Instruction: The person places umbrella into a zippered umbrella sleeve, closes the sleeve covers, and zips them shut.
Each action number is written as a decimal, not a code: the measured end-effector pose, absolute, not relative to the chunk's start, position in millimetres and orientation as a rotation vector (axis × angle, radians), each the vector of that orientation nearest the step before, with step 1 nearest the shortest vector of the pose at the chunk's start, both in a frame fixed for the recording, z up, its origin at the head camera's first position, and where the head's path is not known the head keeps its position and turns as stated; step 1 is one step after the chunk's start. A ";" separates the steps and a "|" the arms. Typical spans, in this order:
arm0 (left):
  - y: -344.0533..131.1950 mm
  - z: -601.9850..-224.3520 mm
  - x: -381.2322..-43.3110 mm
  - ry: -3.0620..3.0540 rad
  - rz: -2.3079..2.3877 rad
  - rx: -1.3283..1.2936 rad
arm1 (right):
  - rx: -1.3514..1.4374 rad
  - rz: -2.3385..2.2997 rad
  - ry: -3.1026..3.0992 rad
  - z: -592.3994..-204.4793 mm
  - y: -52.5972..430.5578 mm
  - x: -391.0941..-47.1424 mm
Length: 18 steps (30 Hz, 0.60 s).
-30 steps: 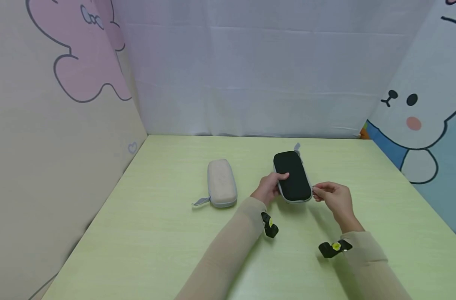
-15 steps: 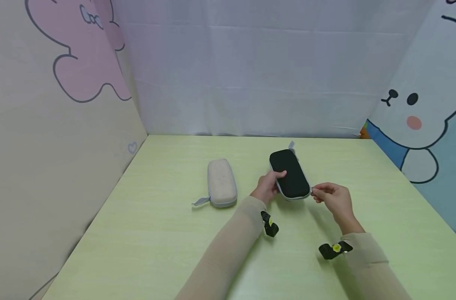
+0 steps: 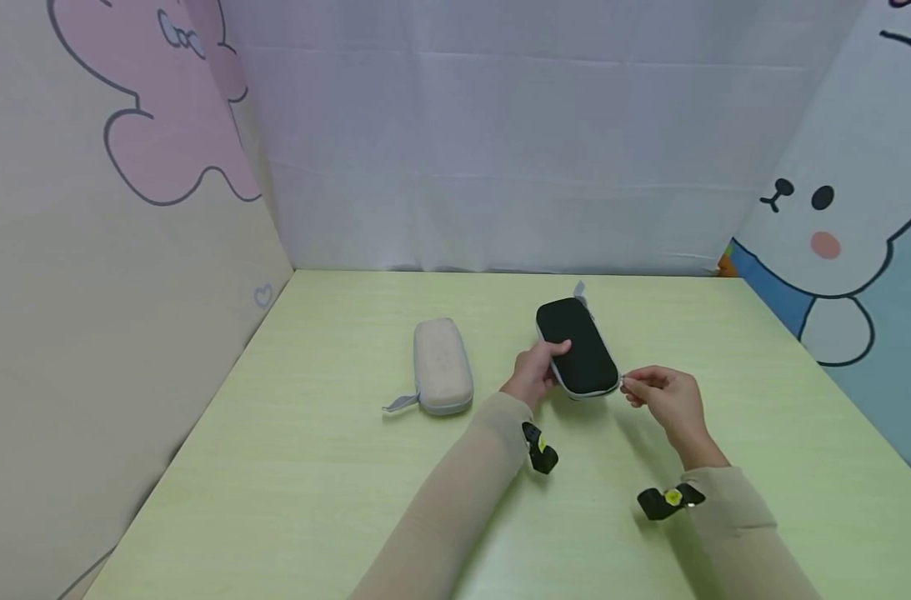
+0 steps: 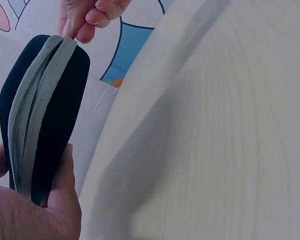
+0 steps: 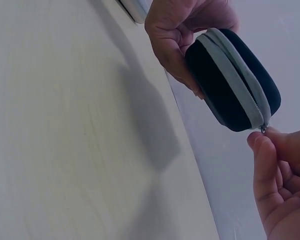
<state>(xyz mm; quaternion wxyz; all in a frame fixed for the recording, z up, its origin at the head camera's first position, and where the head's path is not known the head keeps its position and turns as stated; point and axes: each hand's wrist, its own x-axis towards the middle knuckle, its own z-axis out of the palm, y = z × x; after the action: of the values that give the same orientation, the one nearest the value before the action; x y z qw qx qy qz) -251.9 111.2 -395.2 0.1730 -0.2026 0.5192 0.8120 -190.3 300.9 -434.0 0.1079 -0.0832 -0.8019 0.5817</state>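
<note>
A black zippered case (image 3: 584,358) with grey zipper tape is held above the table by my left hand (image 3: 532,375), thumb over its top face and fingers beneath. My right hand (image 3: 667,402) pinches the small zipper pull (image 5: 263,129) at the case's near right corner. In the right wrist view, the two strips of grey zipper tape (image 5: 235,75) stand slightly apart behind the slider. The left wrist view shows the same tape running along the case's edge. A grey fabric loop (image 3: 579,289) sticks out at the far end.
A beige zippered case (image 3: 443,367) lies on the pale yellow-green table (image 3: 312,500), left of my left hand, its grey loop (image 3: 401,403) pointing left. A white curtain (image 3: 500,167) hangs behind the table, and walls with cartoon pictures stand at both sides.
The black case has shifted slightly left and away from me, its near edge tilting up a little. My right hand keeps its pinch at the corner, nearly in place. The beige case has not moved.
</note>
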 end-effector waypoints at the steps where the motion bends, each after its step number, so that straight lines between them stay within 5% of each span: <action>1: 111.0 -395.3 -251.8 1.473 2.308 -0.580 | -0.236 1.739 -2.354 -428.2 298.1 -186.3; 18: 113.8 -393.3 -250.1 1.452 2.409 -0.685 | -0.232 1.650 -2.431 -390.0 273.5 -163.8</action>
<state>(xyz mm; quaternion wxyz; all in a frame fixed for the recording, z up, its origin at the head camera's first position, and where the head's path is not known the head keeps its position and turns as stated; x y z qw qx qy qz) -250.1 113.8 -393.3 0.1230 -0.2347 0.4976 0.8260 -163.8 273.5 -390.0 0.0972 -0.0782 -0.8209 0.5572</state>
